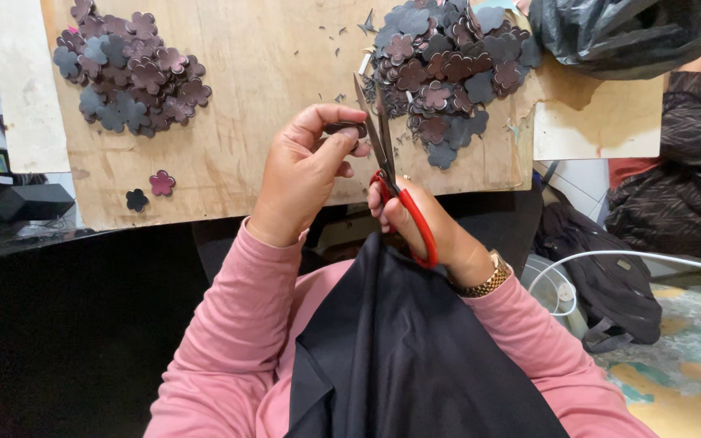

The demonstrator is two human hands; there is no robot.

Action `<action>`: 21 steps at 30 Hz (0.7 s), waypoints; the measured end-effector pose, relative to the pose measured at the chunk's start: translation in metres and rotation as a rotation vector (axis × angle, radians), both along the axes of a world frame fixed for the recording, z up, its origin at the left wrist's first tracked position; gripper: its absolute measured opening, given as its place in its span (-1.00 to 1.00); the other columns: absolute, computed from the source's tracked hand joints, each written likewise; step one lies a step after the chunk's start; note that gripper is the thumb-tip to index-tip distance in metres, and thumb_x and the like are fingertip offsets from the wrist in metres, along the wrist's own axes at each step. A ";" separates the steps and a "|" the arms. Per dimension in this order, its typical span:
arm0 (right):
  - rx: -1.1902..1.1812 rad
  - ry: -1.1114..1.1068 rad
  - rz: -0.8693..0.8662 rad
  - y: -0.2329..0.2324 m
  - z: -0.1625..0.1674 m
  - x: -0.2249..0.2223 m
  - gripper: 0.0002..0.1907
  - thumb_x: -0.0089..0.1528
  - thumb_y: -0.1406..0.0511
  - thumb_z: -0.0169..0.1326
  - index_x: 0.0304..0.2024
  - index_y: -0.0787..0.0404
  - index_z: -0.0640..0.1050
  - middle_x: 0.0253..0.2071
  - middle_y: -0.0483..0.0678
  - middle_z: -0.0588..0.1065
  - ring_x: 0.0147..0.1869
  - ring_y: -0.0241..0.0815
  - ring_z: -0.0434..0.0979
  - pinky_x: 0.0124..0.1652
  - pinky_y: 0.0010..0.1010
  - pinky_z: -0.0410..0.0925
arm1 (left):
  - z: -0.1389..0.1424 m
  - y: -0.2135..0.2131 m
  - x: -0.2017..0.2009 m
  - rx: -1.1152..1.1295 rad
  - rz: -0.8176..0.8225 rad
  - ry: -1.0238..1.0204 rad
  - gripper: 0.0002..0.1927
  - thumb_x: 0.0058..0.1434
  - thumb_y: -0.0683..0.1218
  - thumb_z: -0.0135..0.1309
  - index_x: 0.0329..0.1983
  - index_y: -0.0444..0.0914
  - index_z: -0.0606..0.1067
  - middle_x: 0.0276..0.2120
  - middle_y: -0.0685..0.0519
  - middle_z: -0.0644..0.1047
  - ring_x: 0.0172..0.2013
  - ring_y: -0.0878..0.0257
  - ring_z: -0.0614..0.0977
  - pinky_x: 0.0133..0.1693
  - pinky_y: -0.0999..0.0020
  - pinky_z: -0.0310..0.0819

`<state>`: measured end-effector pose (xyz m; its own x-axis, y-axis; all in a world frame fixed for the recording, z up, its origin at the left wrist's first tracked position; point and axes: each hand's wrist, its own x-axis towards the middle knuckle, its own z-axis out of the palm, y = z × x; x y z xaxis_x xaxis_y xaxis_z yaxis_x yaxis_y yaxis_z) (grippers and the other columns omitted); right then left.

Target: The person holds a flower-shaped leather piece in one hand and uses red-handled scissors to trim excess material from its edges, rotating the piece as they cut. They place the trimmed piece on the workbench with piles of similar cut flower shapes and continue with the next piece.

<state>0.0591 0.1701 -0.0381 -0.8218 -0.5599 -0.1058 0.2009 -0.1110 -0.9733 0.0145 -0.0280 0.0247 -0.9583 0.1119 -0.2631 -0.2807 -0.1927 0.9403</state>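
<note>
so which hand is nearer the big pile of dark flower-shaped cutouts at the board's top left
Left. The left hand is just right of and below that pile of dark flower-shaped cutouts; the right hand, gripping red-handled scissors, is farther right.

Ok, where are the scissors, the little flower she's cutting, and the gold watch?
scissors (410, 219): head view, on the red handle.
flower (346, 128): head view, on the dark piece between the left fingers.
watch (487, 280): head view, on the gold band.

left hand (306, 166): raised, fingers pinched | right hand (423, 223): fingers curled shut, wrist bent | hands close together
</note>
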 end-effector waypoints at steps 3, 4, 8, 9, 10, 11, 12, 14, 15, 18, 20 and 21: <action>-0.016 0.030 0.005 0.000 0.000 -0.001 -0.26 0.30 -0.31 -0.08 -0.05 0.24 0.40 -0.22 -0.16 0.35 -0.24 -0.39 0.32 -0.21 -0.55 0.31 | -0.001 0.000 0.001 0.014 0.007 0.073 -0.75 0.28 -0.25 0.11 0.03 -0.28 0.49 -0.16 0.10 0.58 -0.29 0.46 0.57 -0.34 0.59 0.39; -0.008 0.041 0.008 -0.001 0.001 -0.001 -0.26 0.30 -0.30 -0.08 -0.05 0.24 0.40 -0.22 -0.16 0.35 -0.23 -0.39 0.32 -0.20 -0.54 0.31 | -0.003 -0.001 0.000 0.049 0.018 0.073 -0.74 0.27 -0.26 0.13 0.02 -0.28 0.46 -0.18 0.09 0.59 -0.28 0.45 0.58 -0.33 0.58 0.40; 0.003 0.074 0.014 -0.001 0.004 0.001 -0.25 0.32 -0.31 -0.10 -0.03 0.24 0.39 -0.18 -0.15 0.35 -0.20 -0.38 0.32 -0.16 -0.54 0.31 | -0.010 -0.002 -0.003 0.104 0.039 0.024 -0.75 0.30 -0.26 0.19 -0.01 -0.35 0.43 -0.23 0.04 0.60 -0.27 0.39 0.60 -0.33 0.57 0.39; 0.009 0.082 0.010 -0.001 0.004 0.001 -0.25 0.31 -0.31 -0.09 -0.02 0.25 0.39 -0.18 -0.15 0.35 -0.19 -0.37 0.33 -0.16 -0.54 0.32 | -0.011 -0.002 -0.003 0.140 0.031 0.034 -0.75 0.30 -0.27 0.20 -0.01 -0.36 0.43 -0.22 0.03 0.61 -0.26 0.38 0.62 -0.26 0.54 0.46; 0.014 0.090 0.007 -0.001 0.005 0.001 -0.24 0.31 -0.31 -0.09 -0.02 0.25 0.40 -0.17 -0.14 0.36 -0.18 -0.37 0.34 -0.15 -0.53 0.33 | -0.012 -0.002 -0.003 0.176 0.023 0.045 -0.75 0.30 -0.28 0.20 0.00 -0.37 0.43 -0.21 0.02 0.62 -0.24 0.37 0.63 -0.19 0.52 0.53; 0.019 0.097 0.005 -0.001 0.005 0.001 -0.24 0.31 -0.31 -0.09 -0.02 0.25 0.40 -0.17 -0.14 0.36 -0.17 -0.36 0.35 -0.14 -0.53 0.33 | -0.012 -0.002 -0.003 0.212 0.016 0.056 -0.74 0.30 -0.28 0.20 0.00 -0.39 0.44 -0.20 0.02 0.63 -0.23 0.35 0.64 -0.12 0.49 0.59; 0.044 0.114 0.005 -0.002 0.006 0.000 -0.24 0.31 -0.31 -0.10 -0.01 0.24 0.40 -0.16 -0.14 0.37 -0.16 -0.36 0.36 -0.13 -0.53 0.34 | -0.012 -0.002 -0.003 0.192 0.017 0.054 -0.73 0.29 -0.28 0.20 0.01 -0.38 0.44 -0.21 0.01 0.63 -0.24 0.35 0.64 -0.12 0.49 0.59; 0.095 0.146 0.002 -0.001 0.006 -0.001 -0.24 0.31 -0.31 -0.12 -0.01 0.23 0.40 -0.15 -0.14 0.38 -0.13 -0.36 0.38 -0.11 -0.53 0.36 | -0.010 -0.002 -0.002 0.154 0.015 0.050 -0.71 0.26 -0.28 0.21 0.02 -0.36 0.43 -0.23 0.00 0.63 -0.26 0.34 0.65 -0.13 0.48 0.59; 0.092 0.141 -0.002 -0.001 0.007 0.000 -0.24 0.31 -0.31 -0.10 0.00 0.24 0.40 -0.14 -0.14 0.37 -0.11 -0.35 0.37 -0.10 -0.52 0.36 | -0.009 -0.002 0.000 0.149 0.017 0.041 -0.71 0.25 -0.28 0.21 0.00 -0.35 0.44 -0.24 0.00 0.64 -0.26 0.35 0.65 -0.14 0.48 0.59; 0.080 0.138 -0.012 -0.001 0.006 0.000 -0.24 0.31 -0.30 -0.06 0.03 0.25 0.39 -0.11 -0.12 0.35 -0.05 -0.34 0.35 -0.07 -0.50 0.35 | -0.008 -0.001 0.001 0.132 0.027 0.032 -0.74 0.24 -0.26 0.24 -0.05 -0.35 0.46 -0.27 0.01 0.64 -0.27 0.35 0.66 -0.15 0.49 0.59; 0.068 0.138 -0.013 -0.001 0.005 0.000 -0.23 0.30 -0.30 -0.04 0.04 0.26 0.38 -0.08 -0.10 0.35 -0.01 -0.33 0.34 -0.05 -0.50 0.35 | -0.009 0.002 0.001 0.123 0.040 0.037 -0.79 0.25 -0.25 0.27 -0.11 -0.37 0.50 -0.28 0.01 0.64 -0.29 0.35 0.66 -0.17 0.48 0.57; 0.061 0.120 -0.018 -0.001 0.005 0.000 -0.21 0.29 -0.31 -0.04 0.06 0.26 0.37 -0.08 -0.10 0.35 0.00 -0.33 0.34 -0.05 -0.50 0.36 | -0.009 0.003 0.001 0.123 0.044 0.037 -0.80 0.24 -0.25 0.27 -0.12 -0.36 0.51 -0.28 0.02 0.64 -0.29 0.36 0.66 -0.18 0.49 0.57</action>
<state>0.0596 0.1687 -0.0333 -0.8406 -0.5402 -0.0395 0.0813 -0.0537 -0.9952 0.0159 -0.0253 0.0154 -0.9717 0.0984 -0.2148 -0.2352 -0.3182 0.9184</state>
